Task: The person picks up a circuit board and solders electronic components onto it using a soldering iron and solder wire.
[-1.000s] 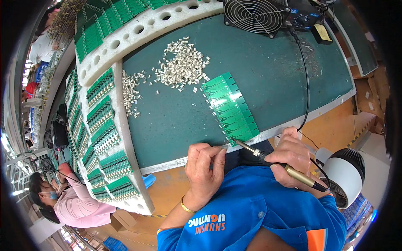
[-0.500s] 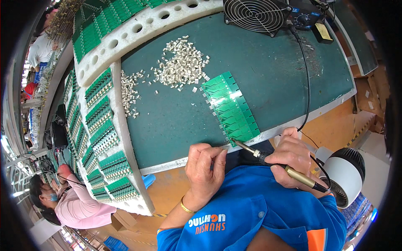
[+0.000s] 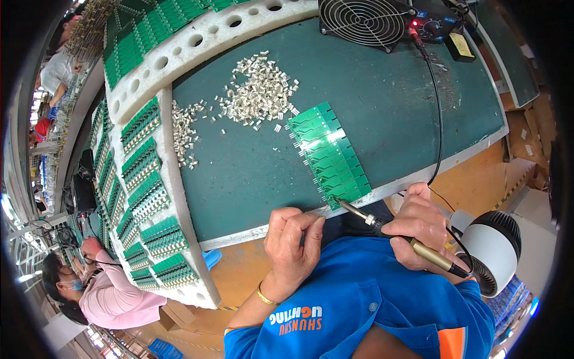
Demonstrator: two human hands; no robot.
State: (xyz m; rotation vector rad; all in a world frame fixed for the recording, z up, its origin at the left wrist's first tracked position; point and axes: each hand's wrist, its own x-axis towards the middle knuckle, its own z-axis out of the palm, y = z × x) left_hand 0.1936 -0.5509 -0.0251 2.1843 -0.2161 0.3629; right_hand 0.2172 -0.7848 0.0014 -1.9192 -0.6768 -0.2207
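Observation:
My right hand grips a soldering iron, its tip touching the lower end of a green panel of circuit boards with small pins along its left side. My left hand has its fingers pinched at the bench's front edge, just left of the tip; whatever they hold is too small to make out. A pile of small silver pin components lies behind the panel, with a smaller scatter to its left.
The dark green bench has white foam racks of boards at back and left. A fan and control box with a cable sit at back right. A white round appliance stands right, below the bench edge. A co-worker works at left.
The soldering iron and my right hand have shifted slightly right. My left hand is nearly still, a touch lower. A red light now shows on the control box.

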